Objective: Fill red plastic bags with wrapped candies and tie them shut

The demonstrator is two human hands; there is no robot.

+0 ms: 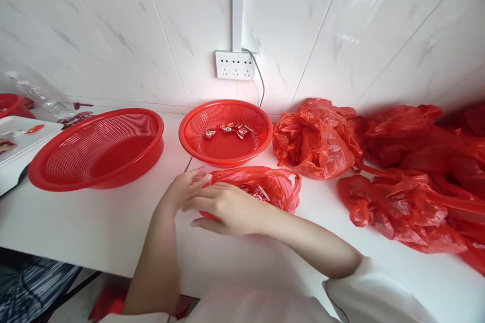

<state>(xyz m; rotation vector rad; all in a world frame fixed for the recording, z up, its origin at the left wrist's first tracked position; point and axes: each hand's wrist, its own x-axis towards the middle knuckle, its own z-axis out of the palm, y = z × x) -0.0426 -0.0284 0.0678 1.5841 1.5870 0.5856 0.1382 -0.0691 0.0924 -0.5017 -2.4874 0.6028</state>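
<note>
A red plastic bag (278,184) with small wrapped packets (259,193) inside lies on the table in front of me, its mouth partly open. At the bag's left edge is my left hand (181,191), fingers curled in toward the plastic and seemingly closed on its rim. My right hand (231,207) crosses over the bag and reaches to the left hand, its fingertips overlapping it. The right thumb stands apart from the fingers, and red plastic shows between them. Just behind the bag, a round red basket (227,161) holds several small wrapped packets (242,131).
To the left stands a larger red basket (129,176), beside a white tray (26,144) and a clear plastic bottle (41,96). Bunched red bags (322,144) and more red bags (413,207) cover the right side. A power socket (235,65) with a cable is on the tiled wall.
</note>
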